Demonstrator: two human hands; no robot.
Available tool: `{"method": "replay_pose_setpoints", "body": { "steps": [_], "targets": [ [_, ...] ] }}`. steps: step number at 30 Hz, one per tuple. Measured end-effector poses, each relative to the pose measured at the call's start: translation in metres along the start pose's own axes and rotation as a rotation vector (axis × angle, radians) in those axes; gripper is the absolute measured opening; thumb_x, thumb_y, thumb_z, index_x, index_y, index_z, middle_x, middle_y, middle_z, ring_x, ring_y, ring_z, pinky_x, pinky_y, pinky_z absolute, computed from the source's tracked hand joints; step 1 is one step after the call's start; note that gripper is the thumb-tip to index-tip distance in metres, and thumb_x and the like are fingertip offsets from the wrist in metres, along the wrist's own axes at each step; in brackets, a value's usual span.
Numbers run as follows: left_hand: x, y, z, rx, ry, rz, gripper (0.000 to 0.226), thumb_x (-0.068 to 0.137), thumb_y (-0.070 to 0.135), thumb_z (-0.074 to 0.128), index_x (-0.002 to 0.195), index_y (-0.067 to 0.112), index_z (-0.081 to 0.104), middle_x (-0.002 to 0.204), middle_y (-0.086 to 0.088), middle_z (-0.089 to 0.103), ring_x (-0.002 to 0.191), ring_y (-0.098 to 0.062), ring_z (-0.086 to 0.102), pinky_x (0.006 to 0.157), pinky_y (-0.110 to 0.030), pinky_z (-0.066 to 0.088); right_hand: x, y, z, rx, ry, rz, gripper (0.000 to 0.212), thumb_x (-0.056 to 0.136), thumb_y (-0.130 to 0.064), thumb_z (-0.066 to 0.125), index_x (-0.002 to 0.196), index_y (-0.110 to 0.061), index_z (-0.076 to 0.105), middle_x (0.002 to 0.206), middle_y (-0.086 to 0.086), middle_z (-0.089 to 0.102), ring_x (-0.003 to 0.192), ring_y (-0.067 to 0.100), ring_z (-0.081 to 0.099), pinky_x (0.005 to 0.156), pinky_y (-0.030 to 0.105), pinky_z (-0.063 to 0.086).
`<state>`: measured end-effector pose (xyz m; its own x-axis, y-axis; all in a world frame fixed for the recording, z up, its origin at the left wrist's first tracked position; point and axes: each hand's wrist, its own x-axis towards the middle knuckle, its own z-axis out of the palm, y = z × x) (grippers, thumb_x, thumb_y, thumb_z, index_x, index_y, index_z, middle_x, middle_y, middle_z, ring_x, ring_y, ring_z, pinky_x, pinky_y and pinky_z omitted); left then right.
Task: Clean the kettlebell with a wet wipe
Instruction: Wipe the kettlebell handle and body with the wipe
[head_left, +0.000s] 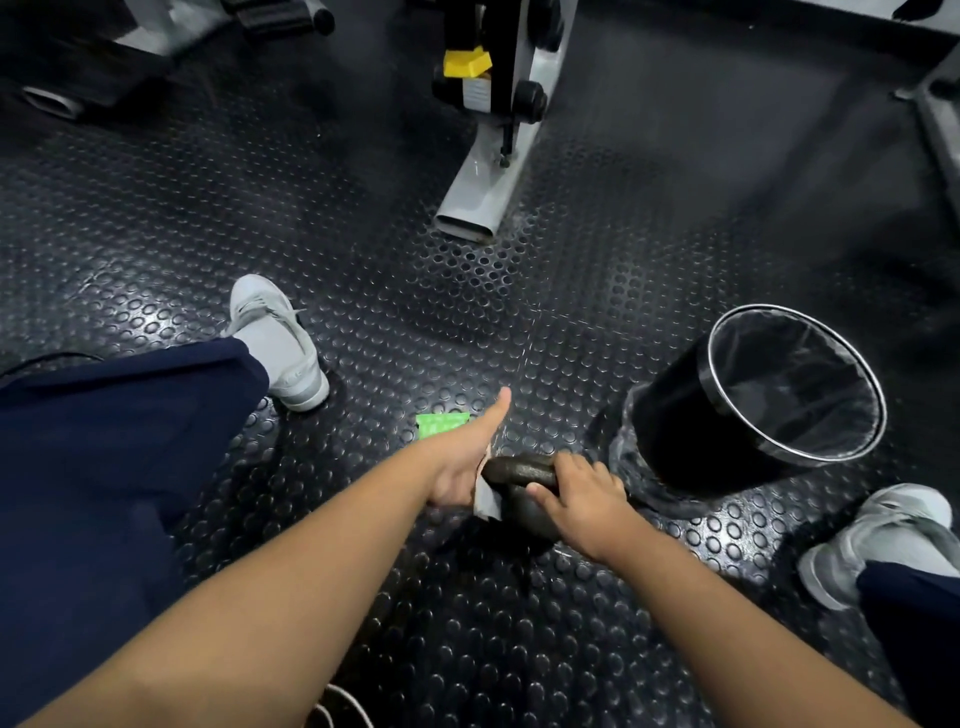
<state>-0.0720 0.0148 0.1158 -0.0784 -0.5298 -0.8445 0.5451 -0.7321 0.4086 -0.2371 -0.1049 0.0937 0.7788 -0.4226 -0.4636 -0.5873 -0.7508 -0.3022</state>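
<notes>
Black rubber flooring with raised round studs fills the scene, and the person sits or crouches low on it, both bare forearms reaching forward.

Nearest the viewer, the right hand is clamped on the right end of the handle of the dark, rough cast-iron kettlebell, which stands on the floor between the two hands. The left hand presses a pale crumpled wet wipe against the handle's left end, fingers wrapped out of sight, thumb stretched straight forward.

By the look of it the wiping is under way, with the handle being done. The next move probably calls for sliding the wipe along the handle and down over the body while the right hand steadies the weight or shifts out of the way.

Just beyond the left hand lies a small bright green wipe packet, partly covered by the thumb. Beyond the right hand stands a round black waste bin with a clear liner, a likely place for the used wipe.

Most of the kettlebell's body is hidden beneath the hands and lost against the dark floor, so how clean it is cannot be judged. Farther off, a grey gym machine frame is cut off at the top edge.
</notes>
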Motion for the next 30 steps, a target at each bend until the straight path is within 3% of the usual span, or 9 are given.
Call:
{"method": "replay_pose_setpoints", "body": {
  "steps": [2,4,8,12,15,19,23,26,30],
  "targets": [
    [-0.016,0.016,-0.004,0.074,-0.016,-0.001,0.088,0.078,0.092,0.032,0.092,0.010,0.060,0.100,-0.009,0.074,0.107,-0.030,0.066,0.079,-0.041,0.055,0.000,0.000,0.000,0.000,0.001,-0.001,0.039,0.103,-0.061,0.040,0.120,-0.026,0.045,0.130,-0.002,0.054,0.119,0.025,0.046,0.107,0.046,0.034],
    [-0.019,0.027,-0.006,0.096,-0.035,-0.025,0.085,0.076,0.093,0.033,0.093,0.013,0.057,0.085,-0.002,0.074,0.101,-0.026,0.066,0.078,-0.040,0.054,0.000,-0.001,0.000,-0.004,-0.001,0.000,0.040,0.103,-0.061,0.040,0.121,-0.025,0.046,0.130,-0.001,0.054,0.118,0.025,0.046,0.107,0.046,0.035],
    [0.007,0.018,-0.001,0.066,0.016,0.007,0.100,0.066,0.098,0.045,0.108,0.009,0.064,0.106,-0.011,0.066,0.103,-0.030,0.066,0.095,-0.046,0.055,0.001,-0.004,-0.001,-0.005,0.003,-0.001,0.042,0.103,-0.061,0.040,0.122,-0.024,0.046,0.132,-0.001,0.054,0.119,0.025,0.046,0.107,0.047,0.035],
    [0.028,-0.006,0.010,-0.140,0.105,0.053,0.087,0.077,0.092,0.039,0.088,0.011,0.071,0.082,-0.008,0.072,0.066,-0.023,0.069,0.059,-0.027,0.056,-0.001,-0.002,0.000,0.017,0.002,-0.007,0.041,0.103,-0.061,0.039,0.122,-0.025,0.046,0.131,-0.002,0.052,0.119,0.024,0.044,0.110,0.047,0.034],
    [0.032,-0.019,0.011,-0.229,0.129,0.079,0.089,0.078,0.092,0.038,0.090,0.010,0.072,0.081,-0.008,0.071,0.060,-0.023,0.068,0.050,-0.025,0.052,-0.002,-0.001,0.001,0.030,-0.004,-0.013,0.040,0.103,-0.061,0.038,0.122,-0.026,0.045,0.131,-0.003,0.051,0.119,0.023,0.043,0.111,0.047,0.033],
    [0.015,-0.005,-0.004,-0.101,-0.003,0.048,0.107,0.074,0.094,0.039,0.119,0.001,0.067,0.118,-0.014,0.071,0.102,-0.031,0.072,0.085,-0.040,0.059,-0.002,-0.002,-0.001,0.022,-0.004,-0.011,0.040,0.103,-0.060,0.038,0.122,-0.026,0.046,0.130,-0.003,0.052,0.119,0.023,0.044,0.110,0.046,0.033],
    [-0.014,0.030,-0.007,0.072,-0.093,-0.022,0.105,0.073,0.097,0.028,0.078,0.007,0.082,0.122,-0.016,0.068,0.128,-0.031,0.058,0.095,-0.041,0.053,-0.001,-0.003,0.000,0.007,0.003,-0.005,0.043,0.103,-0.062,0.037,0.123,-0.025,0.046,0.129,-0.003,0.052,0.118,0.023,0.044,0.108,0.046,0.034],
    [0.003,0.030,0.000,0.180,-0.016,-0.033,0.124,0.055,0.105,0.039,0.123,0.005,0.067,0.117,-0.015,0.068,0.111,-0.030,0.066,0.101,-0.043,0.051,-0.001,-0.004,-0.001,0.005,0.005,-0.003,0.042,0.103,-0.062,0.038,0.121,-0.025,0.046,0.128,-0.003,0.052,0.117,0.023,0.044,0.108,0.046,0.035],
    [0.038,0.012,0.005,0.215,0.130,0.000,0.126,0.051,0.105,0.042,0.142,0.019,0.051,0.130,-0.006,0.066,0.113,-0.028,0.066,0.094,-0.044,0.051,-0.003,-0.003,-0.001,0.005,-0.008,-0.009,0.041,0.103,-0.062,0.037,0.120,-0.026,0.046,0.127,-0.003,0.052,0.116,0.022,0.044,0.109,0.046,0.035]
  ]
}}
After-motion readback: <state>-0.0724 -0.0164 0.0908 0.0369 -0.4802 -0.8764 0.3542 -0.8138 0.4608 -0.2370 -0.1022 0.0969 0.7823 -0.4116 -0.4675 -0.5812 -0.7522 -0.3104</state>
